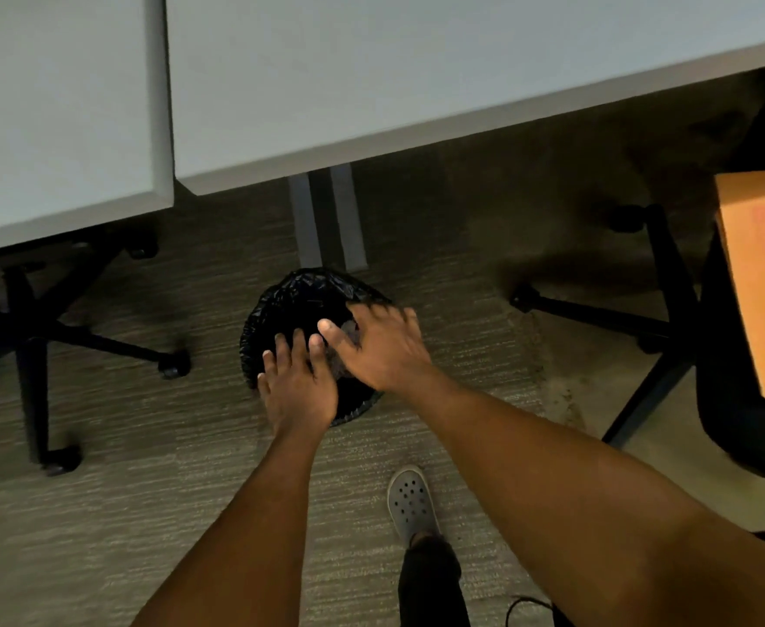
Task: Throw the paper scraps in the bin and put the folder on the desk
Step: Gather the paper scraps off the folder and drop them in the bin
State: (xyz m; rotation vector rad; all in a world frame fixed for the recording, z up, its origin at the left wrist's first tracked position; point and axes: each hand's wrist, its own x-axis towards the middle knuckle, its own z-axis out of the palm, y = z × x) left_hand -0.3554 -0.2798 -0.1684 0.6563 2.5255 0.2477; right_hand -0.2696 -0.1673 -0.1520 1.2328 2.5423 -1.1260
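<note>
A round bin (301,300) lined with a black bag stands on the carpet below the desk edge. Both my hands hover over its mouth. My left hand (297,386) is palm down with fingers spread. My right hand (380,346) is also spread, beside and slightly above the left. A pale crumpled scrap (349,330) shows inside the bin between the hands; neither hand grips it. An orange folder (762,282) lies on a black chair seat at the right edge. The white desk (371,74) fills the top of the view.
A second white desk (55,106) sits at the left. Black wheeled chair bases stand at the left (37,337) and at the right (661,319). Grey desk legs (326,219) rise behind the bin. My grey shoe (410,500) is on the carpet.
</note>
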